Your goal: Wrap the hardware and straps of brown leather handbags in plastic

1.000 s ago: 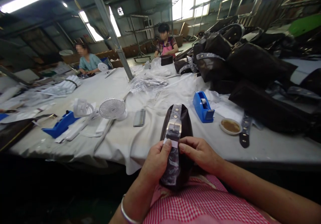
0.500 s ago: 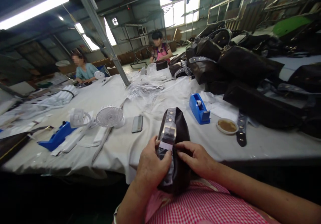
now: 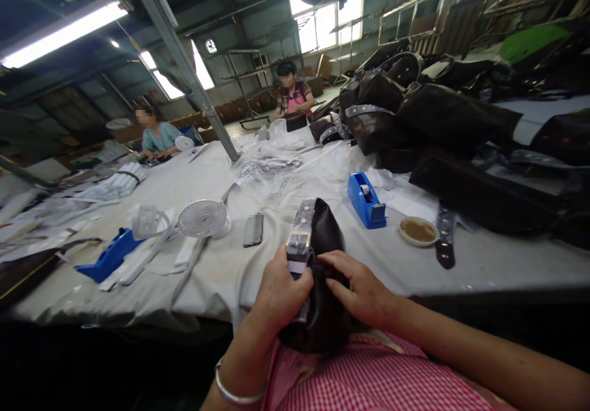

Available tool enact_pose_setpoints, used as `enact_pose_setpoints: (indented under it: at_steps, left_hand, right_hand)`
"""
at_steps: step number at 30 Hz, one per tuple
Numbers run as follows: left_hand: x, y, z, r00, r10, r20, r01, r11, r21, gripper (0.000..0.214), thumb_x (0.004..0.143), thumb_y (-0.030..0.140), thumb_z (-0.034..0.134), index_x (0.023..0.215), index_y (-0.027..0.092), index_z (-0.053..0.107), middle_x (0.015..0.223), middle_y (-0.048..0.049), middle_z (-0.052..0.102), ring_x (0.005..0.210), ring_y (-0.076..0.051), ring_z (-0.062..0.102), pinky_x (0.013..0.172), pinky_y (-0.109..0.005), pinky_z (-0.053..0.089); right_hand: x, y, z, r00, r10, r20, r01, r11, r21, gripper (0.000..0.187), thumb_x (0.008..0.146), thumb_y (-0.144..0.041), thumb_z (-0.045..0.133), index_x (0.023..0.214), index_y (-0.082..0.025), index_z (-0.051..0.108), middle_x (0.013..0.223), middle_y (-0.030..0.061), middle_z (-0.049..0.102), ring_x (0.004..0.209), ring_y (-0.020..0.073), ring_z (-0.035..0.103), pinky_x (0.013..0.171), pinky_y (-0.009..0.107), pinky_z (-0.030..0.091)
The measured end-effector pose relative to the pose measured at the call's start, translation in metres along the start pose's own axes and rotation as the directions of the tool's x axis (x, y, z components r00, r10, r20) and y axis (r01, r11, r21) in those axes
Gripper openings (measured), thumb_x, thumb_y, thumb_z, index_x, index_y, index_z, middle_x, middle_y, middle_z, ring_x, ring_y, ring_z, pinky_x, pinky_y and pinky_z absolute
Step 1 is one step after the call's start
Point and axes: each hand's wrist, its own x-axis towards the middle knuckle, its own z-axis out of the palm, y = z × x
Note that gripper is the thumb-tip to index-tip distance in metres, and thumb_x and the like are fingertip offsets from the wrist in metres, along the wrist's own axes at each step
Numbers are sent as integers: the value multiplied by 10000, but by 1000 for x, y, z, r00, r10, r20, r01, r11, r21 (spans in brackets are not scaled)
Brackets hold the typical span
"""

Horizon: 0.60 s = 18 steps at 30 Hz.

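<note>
A dark brown, leather-like bag (image 3: 330,233) stands upright at the table's front edge, against my lap. Down its left side runs a strap (image 3: 306,213) with metal studs, a square buckle (image 3: 299,239) and a pale band wrapped below the buckle. My left hand (image 3: 282,289) is closed around the strap just under the buckle, thumb on top. The strap is pulled slightly off the bag there. With bent fingers, my right hand (image 3: 357,283) grips the bag's top close to the strap; its fingertips are partly hidden in the fold.
A blue tape dispenser (image 3: 366,199) and a shallow dish of brown stuff (image 3: 418,231) lie to the right, before a heap of dark bags (image 3: 442,116). Leftward are a phone (image 3: 253,230), white fans (image 3: 203,217) and another blue dispenser (image 3: 108,255). Two people sit beyond.
My left hand has tilted the strap and buckle leftward, away from the bag, opening a dark gap beside it. My right hand has stayed nearly in place.
</note>
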Motion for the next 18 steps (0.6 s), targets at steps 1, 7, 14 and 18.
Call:
enact_pose_setpoints:
  at_steps: [1,7,14,18]
  left_hand:
    - [1,0,-1,1000,-17,21,17,1000,-14,205,802,215,618,1006,190,619,788,5,662,677,-161,601,630,-264,461]
    - [1,-5,7,995,-59,83,70,988,-140,225,812,272,636,1013,171,649,826,-11,681,701,-164,594,633,-267,460]
    - [-1,-62,-8,992,-85,94,125,775,-620,539,884,550,585,1246,152,600,1197,-157,709,1110,-279,663,936,-410,524]
    - [-6,-92,7,972,-233,-40,170,807,-565,639,887,654,516,1252,139,618,1284,-194,671,1242,-314,603,1041,-476,476]
  right_hand:
    - [0,2,-1,999,28,-15,-29,1000,-10,442,810,-98,547,1236,-191,619,1201,93,639,1109,235,602,1008,409,483]
    - [-3,15,-2,992,124,-5,-124,992,-34,413,802,-130,546,1200,-189,641,1124,80,663,1037,230,629,957,406,507]
    - [-21,49,-12,946,225,-232,-245,968,-62,362,897,-373,570,1206,-202,652,1202,104,668,1076,260,638,970,433,510]
    - [-31,70,-1,840,417,-348,-425,903,57,649,902,-580,532,1411,-179,503,1437,164,524,1262,313,551,1056,491,458]
